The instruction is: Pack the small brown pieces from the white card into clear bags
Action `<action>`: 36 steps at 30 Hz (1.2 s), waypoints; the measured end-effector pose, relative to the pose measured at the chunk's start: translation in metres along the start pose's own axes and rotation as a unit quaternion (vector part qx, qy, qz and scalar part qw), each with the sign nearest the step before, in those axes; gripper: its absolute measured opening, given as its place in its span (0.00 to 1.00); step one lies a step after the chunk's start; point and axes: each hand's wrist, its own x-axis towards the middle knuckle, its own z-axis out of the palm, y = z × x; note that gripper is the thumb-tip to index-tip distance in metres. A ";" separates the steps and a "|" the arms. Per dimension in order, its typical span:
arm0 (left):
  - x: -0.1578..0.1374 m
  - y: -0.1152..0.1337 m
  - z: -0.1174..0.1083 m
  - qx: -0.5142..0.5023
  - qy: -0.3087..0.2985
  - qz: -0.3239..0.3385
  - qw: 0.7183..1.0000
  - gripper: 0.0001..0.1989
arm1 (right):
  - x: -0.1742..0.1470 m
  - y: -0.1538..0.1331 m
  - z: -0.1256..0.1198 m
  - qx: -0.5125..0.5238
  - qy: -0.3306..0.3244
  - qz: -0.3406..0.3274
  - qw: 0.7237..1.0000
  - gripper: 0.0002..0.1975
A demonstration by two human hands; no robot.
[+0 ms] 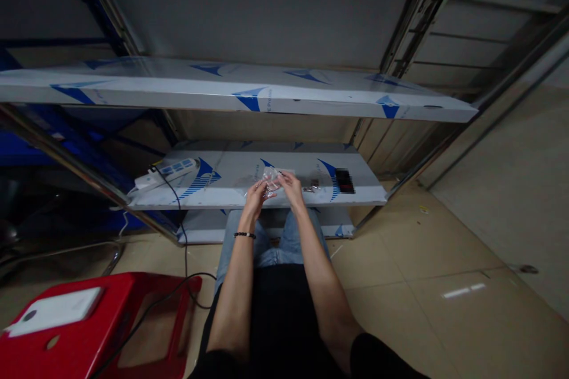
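Both hands are together over the front edge of the middle shelf (231, 189). Between them is a small clear plastic bag (271, 176) with something reddish in or behind it, too small to name. My left hand (255, 196), with a dark bead bracelet on the wrist, is closed on the bag's left side. The fingers of my right hand (291, 186) pinch its right side. Just right of the hands, a few small shiny pieces (311, 187) lie on the shelf. Farther right sits a dark item (344, 181), blurred out by pixels.
A white power strip (171, 173) lies at the shelf's left, its black cord (185, 249) hanging down. The upper shelf (284, 98) juts out above the hands. At lower left a red stool (111, 331) carries a white phone-like device (57, 311).
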 end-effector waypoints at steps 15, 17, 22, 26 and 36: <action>0.005 0.013 -0.019 0.106 0.077 0.023 0.991 0.26 | 0.002 -0.005 -0.021 0.093 -0.109 0.072 0.987 0.19; 0.008 0.012 -0.022 0.126 0.089 0.042 0.987 0.28 | 0.002 -0.005 -0.022 0.104 -0.133 0.071 0.983 0.19; 0.016 0.012 -0.029 0.276 0.156 0.167 0.934 0.21 | 0.001 -0.003 -0.018 0.098 -0.150 0.108 0.978 0.19; 0.013 0.018 -0.024 0.319 0.031 0.135 0.938 0.15 | 0.001 0.001 -0.011 0.083 -0.098 0.107 0.986 0.17; 0.000 0.015 0.005 0.266 -0.083 0.041 0.959 0.24 | -0.001 0.002 -0.011 0.035 -0.183 0.068 0.980 0.18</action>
